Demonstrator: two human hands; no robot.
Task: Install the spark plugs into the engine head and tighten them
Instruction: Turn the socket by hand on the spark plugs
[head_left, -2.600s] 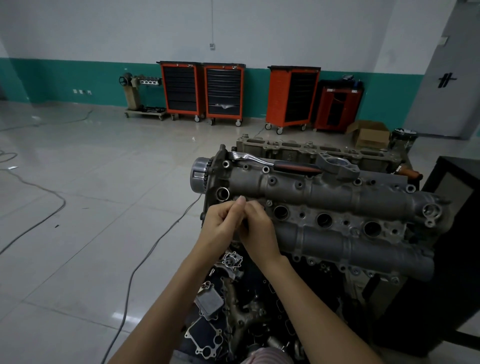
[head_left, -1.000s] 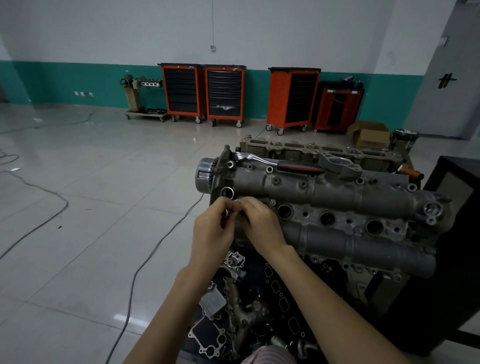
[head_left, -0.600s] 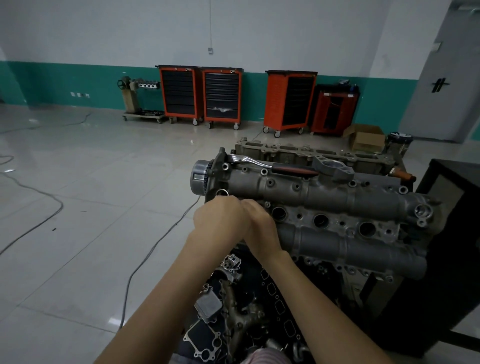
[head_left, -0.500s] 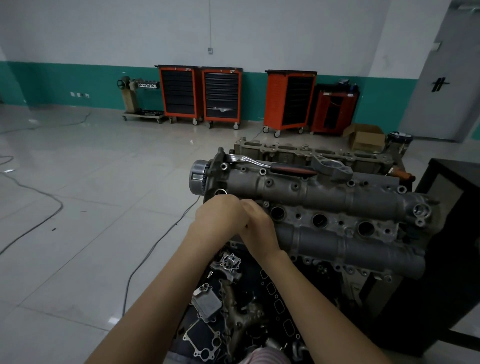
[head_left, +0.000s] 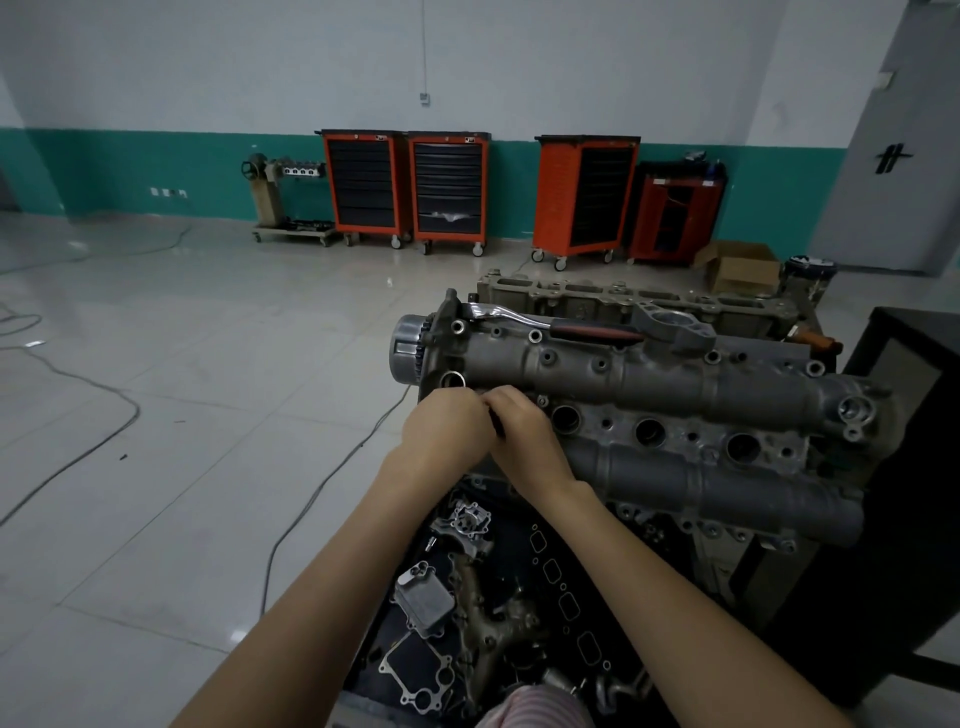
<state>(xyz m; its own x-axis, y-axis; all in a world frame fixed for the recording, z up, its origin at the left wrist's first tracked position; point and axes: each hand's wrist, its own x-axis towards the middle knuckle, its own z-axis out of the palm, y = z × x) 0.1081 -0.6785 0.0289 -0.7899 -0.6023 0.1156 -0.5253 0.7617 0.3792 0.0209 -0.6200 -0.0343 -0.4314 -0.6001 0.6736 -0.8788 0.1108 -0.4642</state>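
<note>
Both hands meet knuckle to knuckle over the left end of the engine head (head_left: 675, 395), at the first plug well. The left hand (head_left: 447, 428) is curled into a loose fist; the right hand (head_left: 524, 436) curls round a dark, slim object between them, too hidden to name. No spark plug can be made out. To their right three round plug wells (head_left: 650, 432) stand open in the rough cast-grey metal, between two smooth cam tubes. A chrome ratchet (head_left: 561, 325) with a red-black grip lies along the head's far edge. Four orange tool carts (head_left: 449, 189) line the wall.
</note>
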